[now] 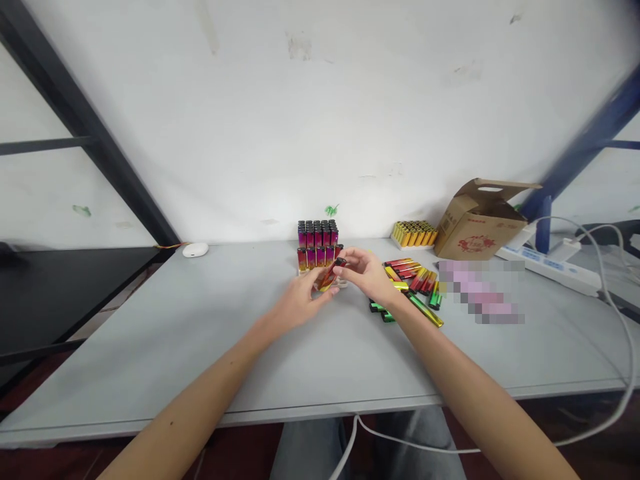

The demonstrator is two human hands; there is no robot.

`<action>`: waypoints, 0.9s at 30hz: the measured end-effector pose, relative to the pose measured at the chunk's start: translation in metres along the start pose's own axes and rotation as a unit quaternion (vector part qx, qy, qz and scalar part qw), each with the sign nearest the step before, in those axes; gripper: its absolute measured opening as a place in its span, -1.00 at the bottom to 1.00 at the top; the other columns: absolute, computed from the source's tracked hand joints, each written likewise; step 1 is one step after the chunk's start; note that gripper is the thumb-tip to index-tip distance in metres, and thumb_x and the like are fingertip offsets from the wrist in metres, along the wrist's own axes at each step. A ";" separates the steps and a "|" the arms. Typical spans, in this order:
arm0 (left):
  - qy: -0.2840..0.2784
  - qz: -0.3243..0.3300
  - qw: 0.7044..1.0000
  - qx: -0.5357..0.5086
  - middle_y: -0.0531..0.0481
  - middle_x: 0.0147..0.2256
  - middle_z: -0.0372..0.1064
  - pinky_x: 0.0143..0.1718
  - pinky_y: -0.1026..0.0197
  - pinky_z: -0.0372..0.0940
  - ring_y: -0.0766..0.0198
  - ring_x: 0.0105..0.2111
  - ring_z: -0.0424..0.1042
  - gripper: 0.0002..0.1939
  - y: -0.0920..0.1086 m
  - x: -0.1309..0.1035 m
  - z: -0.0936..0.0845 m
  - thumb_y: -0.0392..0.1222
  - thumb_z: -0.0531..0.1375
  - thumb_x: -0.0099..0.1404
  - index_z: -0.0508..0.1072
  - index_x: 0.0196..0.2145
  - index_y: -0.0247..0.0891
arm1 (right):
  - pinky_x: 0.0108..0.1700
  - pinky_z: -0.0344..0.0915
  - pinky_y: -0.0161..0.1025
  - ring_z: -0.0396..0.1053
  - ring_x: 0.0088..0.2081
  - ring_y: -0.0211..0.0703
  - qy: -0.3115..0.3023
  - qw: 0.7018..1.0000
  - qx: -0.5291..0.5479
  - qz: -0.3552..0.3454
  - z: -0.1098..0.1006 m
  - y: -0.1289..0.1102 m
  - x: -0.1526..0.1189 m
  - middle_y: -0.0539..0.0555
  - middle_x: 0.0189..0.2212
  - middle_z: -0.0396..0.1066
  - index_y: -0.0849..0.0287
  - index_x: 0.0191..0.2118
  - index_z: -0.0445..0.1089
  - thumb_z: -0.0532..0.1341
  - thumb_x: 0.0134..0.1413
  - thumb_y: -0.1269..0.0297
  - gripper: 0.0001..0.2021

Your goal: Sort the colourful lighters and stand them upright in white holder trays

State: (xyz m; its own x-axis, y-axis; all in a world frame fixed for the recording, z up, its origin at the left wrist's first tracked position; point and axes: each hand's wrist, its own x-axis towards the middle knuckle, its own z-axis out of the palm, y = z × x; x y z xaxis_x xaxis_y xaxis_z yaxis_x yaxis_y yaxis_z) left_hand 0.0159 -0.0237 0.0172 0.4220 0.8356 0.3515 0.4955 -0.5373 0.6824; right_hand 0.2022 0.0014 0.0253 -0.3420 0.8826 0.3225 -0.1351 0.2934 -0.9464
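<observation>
A red and yellow lighter [329, 275] with a black top is tilted between my two hands. My left hand [301, 295] is closed around its lower part, and my right hand [369, 272] pinches it near the top. Just behind my hands, rows of purple and red lighters [319, 235] stand upright, black tops up. A white tray [342, 285] shows partly beneath them; my fingers hide much of its front. To the right of my right hand, several loose lighters [419, 280] in red, yellow and green lie in a pile, partly covered by my forearm.
At the back right, yellow lighters [415, 233] stand in another tray, beside an open cardboard box [477, 227]. Farther right lie a white power strip [555, 267] and its cables. A small white case [195, 250] rests at the back left of the grey table [200, 353]. A blurred patch covers something pink.
</observation>
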 end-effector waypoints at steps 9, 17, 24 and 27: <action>0.039 -0.123 0.960 -0.247 -0.05 -0.36 0.46 -0.31 0.12 0.36 0.20 -0.41 0.49 -0.68 -0.021 0.009 0.000 -0.02 0.17 0.27 0.20 -0.15 -0.24 | -0.07 0.35 -0.15 0.43 -0.08 -0.09 0.131 0.988 0.053 0.060 -0.007 0.004 0.007 0.11 -0.13 0.49 0.08 -0.15 0.41 0.15 0.15 -0.05 -0.67; 0.104 -0.164 0.918 -0.347 -0.11 -0.39 0.45 -0.37 0.15 0.33 0.20 -0.41 0.46 -0.61 -0.022 0.015 -0.012 0.14 0.18 0.22 0.28 -0.33 -0.29 | 0.05 0.33 -0.08 0.46 -0.07 -0.08 0.217 0.933 0.235 0.165 -0.025 0.001 0.013 0.14 -0.13 0.51 0.09 -0.19 0.38 -0.15 0.30 -0.09 -0.53; 0.055 -0.183 0.860 -0.473 0.15 -0.60 0.08 -0.57 0.31 0.13 0.41 -0.63 0.12 -0.76 -0.019 0.013 -0.023 -0.02 0.16 0.26 0.32 -0.36 -0.27 | 0.03 0.35 -0.07 0.47 -0.09 -0.06 0.191 0.940 0.241 0.147 -0.026 -0.001 0.012 0.17 -0.10 0.50 0.12 -0.16 0.41 -0.16 0.30 -0.10 -0.49; 0.022 -0.202 0.822 -0.532 0.11 -0.59 0.01 -0.57 0.30 0.12 0.38 -0.62 0.08 -0.63 -0.016 0.014 -0.028 0.06 -0.03 0.33 0.28 -0.46 -0.27 | 0.01 0.36 -0.08 0.47 -0.09 -0.06 0.189 0.942 0.242 0.131 -0.030 -0.001 0.012 0.16 -0.10 0.50 0.11 -0.17 0.42 -0.17 0.30 -0.12 -0.47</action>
State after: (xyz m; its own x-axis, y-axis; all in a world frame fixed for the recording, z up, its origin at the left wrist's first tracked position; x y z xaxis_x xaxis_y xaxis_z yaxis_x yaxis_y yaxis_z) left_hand -0.0079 -0.0004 0.0290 0.3459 0.9376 -0.0350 -0.3665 0.1694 0.9149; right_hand 0.2259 0.0227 0.0294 -0.0796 0.9961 -0.0383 -0.5323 -0.0750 -0.8432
